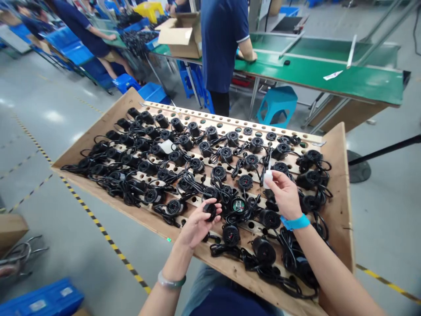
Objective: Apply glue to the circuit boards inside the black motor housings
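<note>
Both hands work low over the near edge of the wooden tray (338,184) that I am watching from above. My left hand (197,226) has its fingers curled around a small round black cap (210,210), pinched between thumb and fingertips just above the tray's front rows. My right hand (285,193) is raised a little higher and to the right, thumb and forefinger closed on a small white applicator bottle (268,175) whose thin nozzle points upward. The 2 hands are apart, with an opened unit (238,205) showing a green circuit inside lying on the tray between them. A blue wristband (295,222) sits on my right wrist and a pale green bangle (171,281) on my left.

Around the hands the tray is packed with small black pumps (230,235), each with a grilled round face, and their black cords (276,274) tangle across the rows and spill toward the right front corner. The tray's boards are drilled with round holes (251,225), several of them bare along the far edge.

Beyond the tray, a person in a dark blue shirt (222,44) stands at a green workbench (345,81), with a teal stool (278,103) beneath it and a cardboard box (180,35) at its left end.
</note>
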Demonstrator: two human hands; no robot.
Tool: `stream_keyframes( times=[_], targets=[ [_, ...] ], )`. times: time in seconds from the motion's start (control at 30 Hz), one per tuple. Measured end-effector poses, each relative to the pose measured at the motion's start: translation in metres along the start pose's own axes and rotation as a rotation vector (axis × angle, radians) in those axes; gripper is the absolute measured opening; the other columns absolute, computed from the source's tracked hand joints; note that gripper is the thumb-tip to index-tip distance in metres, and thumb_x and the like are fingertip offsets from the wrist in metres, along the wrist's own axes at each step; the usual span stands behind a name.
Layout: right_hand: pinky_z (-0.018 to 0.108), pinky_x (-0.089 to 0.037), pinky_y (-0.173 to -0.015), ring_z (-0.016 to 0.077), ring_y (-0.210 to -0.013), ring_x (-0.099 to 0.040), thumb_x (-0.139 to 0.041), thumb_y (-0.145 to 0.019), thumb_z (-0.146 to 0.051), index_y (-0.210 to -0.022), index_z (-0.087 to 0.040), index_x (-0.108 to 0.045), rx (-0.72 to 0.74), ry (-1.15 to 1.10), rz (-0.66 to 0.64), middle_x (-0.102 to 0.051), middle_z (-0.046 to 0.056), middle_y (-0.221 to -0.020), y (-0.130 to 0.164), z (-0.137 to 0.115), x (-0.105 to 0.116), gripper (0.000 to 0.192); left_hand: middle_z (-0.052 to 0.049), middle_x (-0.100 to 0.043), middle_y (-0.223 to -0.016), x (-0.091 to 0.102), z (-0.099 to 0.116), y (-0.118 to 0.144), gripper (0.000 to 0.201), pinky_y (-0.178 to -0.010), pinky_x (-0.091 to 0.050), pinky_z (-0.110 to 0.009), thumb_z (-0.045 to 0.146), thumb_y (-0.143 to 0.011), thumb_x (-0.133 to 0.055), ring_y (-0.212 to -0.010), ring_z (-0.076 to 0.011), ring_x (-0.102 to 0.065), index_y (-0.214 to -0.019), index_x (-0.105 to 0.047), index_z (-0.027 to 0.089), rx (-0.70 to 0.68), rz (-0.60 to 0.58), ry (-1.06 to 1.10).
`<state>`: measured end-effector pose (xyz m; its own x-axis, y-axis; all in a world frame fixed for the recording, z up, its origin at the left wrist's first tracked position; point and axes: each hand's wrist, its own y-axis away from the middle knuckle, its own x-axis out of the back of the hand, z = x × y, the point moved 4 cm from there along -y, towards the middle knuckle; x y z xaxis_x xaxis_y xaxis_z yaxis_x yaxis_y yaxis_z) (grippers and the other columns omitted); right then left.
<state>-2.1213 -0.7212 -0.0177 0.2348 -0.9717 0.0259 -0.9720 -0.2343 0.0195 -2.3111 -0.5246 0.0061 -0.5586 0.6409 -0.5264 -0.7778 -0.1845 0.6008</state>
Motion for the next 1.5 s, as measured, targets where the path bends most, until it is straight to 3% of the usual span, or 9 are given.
stream_keyframes(
  times=[0.1,0.17,0.37,0.5,0.73,1.03,1.23,1.37,1.5],
  targets=[
    [0.034,-0.054,-0.075,0.016,-0.077,-0.063,-0.065,-0.077,-0.038,-0.097,-0.018,-0.061,0.083,0.08,-0.096,-0.068,0.005,-0.089,-0.013,-0.007,-0.026,0.029,-0.007,-0.063,-0.1,0.0,0.004,0.005,0.054,-0.085,-0.051,-0.029,0.026,-0.067,-0.079,-0.092,-0.0173,-0.063,-0.116,-0.056,0.016,-0.059,0.007,-0.086],
    [0.035,-0.054,-0.077,0.0173,-0.078,-0.064,-0.063,-0.078,-0.036,-0.096,-0.018,-0.06,0.156,0.16,-0.155,-0.068,0.006,-0.09,-0.022,-0.012,-0.047,0.026,-0.002,-0.059,-0.091,0.003,0.005,0.007,0.052,-0.068,-0.052,-0.024,0.037,-0.071,-0.078,-0.073,-0.0113,-0.061,-0.114,-0.055,0.018,-0.1,0.01,-0.165],
    [0.037,-0.049,-0.077,0.0215,-0.079,-0.06,-0.06,-0.073,-0.025,-0.081,-0.018,-0.061,0.312,0.506,-0.203,-0.064,0.008,-0.087,-0.055,-0.01,-0.091,0.011,0.008,-0.042,-0.07,0.025,0.005,0.014,0.043,-0.04,-0.023,-0.01,0.042,-0.067,-0.08,-0.047,0.0009,-0.036,-0.087,-0.048,0.02,-0.155,0.096,-0.068],
    [0.033,-0.048,-0.074,0.0184,-0.075,-0.061,-0.054,-0.079,-0.022,-0.091,-0.016,-0.061,0.318,0.689,-0.204,-0.065,0.008,-0.088,-0.082,0.001,-0.098,0.016,0.005,-0.051,-0.079,0.036,0.007,0.022,0.045,-0.041,-0.026,-0.009,0.036,-0.065,-0.083,-0.054,-0.0002,-0.044,-0.093,-0.052,0.02,-0.183,0.163,-0.057],
    [0.033,-0.052,-0.073,0.0131,-0.075,-0.061,-0.058,-0.088,-0.034,-0.091,-0.014,-0.062,0.262,0.986,-0.478,-0.064,0.001,-0.084,-0.098,0.016,-0.129,0.02,-0.012,-0.064,-0.107,0.039,0.003,0.025,0.033,-0.07,-0.057,-0.028,0.037,-0.086,-0.062,-0.09,-0.0195,-0.065,-0.11,-0.059,0.015,-0.06,0.194,0.152],
    [0.038,-0.052,-0.082,0.0168,-0.086,-0.064,-0.059,-0.088,-0.028,-0.097,-0.013,-0.063,0.247,1.034,-0.598,-0.067,0.005,-0.093,-0.098,0.01,-0.131,0.018,-0.014,-0.07,-0.101,0.031,-0.007,0.011,0.027,-0.083,-0.057,-0.038,0.021,-0.094,-0.047,-0.095,-0.0252,-0.067,-0.11,-0.064,0.008,-0.014,0.15,0.244],
    [0.039,-0.049,-0.091,0.0224,-0.098,-0.064,-0.05,-0.09,-0.023,-0.115,-0.014,-0.06,0.306,0.844,-0.581,-0.067,0.014,-0.109,-0.037,-0.031,-0.094,0.028,-0.008,-0.07,-0.08,0.022,-0.014,0.002,0.016,-0.061,-0.059,-0.026,0.023,-0.085,-0.064,-0.066,-0.013,-0.065,-0.094,-0.067,0.01,-0.007,0.266,0.194],
    [0.038,-0.045,-0.102,0.0216,-0.121,-0.053,-0.056,-0.088,-0.042,-0.133,-0.026,-0.049,0.277,0.33,-0.936,-0.056,0.008,-0.134,0.044,-0.043,-0.083,0.049,-0.006,-0.069,-0.08,-0.007,-0.02,-0.004,0.026,-0.062,-0.058,-0.025,0.033,-0.076,-0.074,-0.067,-0.0129,-0.064,-0.087,-0.066,0.011,0.021,0.133,0.181],
    [0.041,-0.042,-0.105,0.0228,-0.126,-0.05,-0.052,-0.09,-0.045,-0.137,-0.029,-0.041,0.019,-0.102,-0.798,-0.052,0.009,-0.137,0.075,-0.026,-0.071,0.051,-0.005,-0.067,-0.083,-0.04,-0.024,-0.015,0.04,-0.064,-0.055,-0.025,0.046,-0.071,-0.076,-0.066,-0.0118,-0.062,-0.089,-0.064,0.012,0.055,0.001,0.077]
  ],
)
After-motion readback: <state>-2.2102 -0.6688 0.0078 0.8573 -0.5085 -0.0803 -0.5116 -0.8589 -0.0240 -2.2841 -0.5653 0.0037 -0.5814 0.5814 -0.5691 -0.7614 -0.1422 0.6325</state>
